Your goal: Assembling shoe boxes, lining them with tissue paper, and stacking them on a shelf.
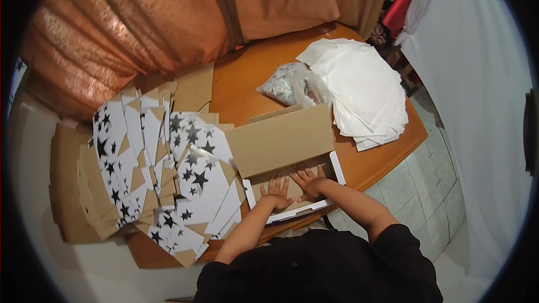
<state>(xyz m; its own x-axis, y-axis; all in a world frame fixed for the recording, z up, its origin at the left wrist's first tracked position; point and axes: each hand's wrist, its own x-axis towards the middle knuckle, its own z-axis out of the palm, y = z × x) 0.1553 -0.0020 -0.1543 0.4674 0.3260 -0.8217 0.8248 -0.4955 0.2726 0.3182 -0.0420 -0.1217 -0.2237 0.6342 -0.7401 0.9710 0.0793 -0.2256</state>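
Observation:
In front of me at the table's near edge is a cardboard box (pixel 279 141), white on its side walls and brown inside, its lid raised at the back. Both hands are inside it. My left hand (pixel 275 194) lies with fingers spread on the brown bottom, toward the left. Close beside it, my right hand (pixel 309 183) presses flat with its fingers apart, nearer the right wall. Neither hand holds anything. Part of the box bottom is hidden beneath the hands.
Left on the wooden table (pixel 241 81) lies a large heap of flat cardboard blanks (pixel 196 154), white with black stars. Behind the box sits a clear plastic bag (pixel 289 83) of greyish contents. A stack of white sheets (pixel 362 92) lies back right. Orange curtains (pixel 151 17) hang behind.

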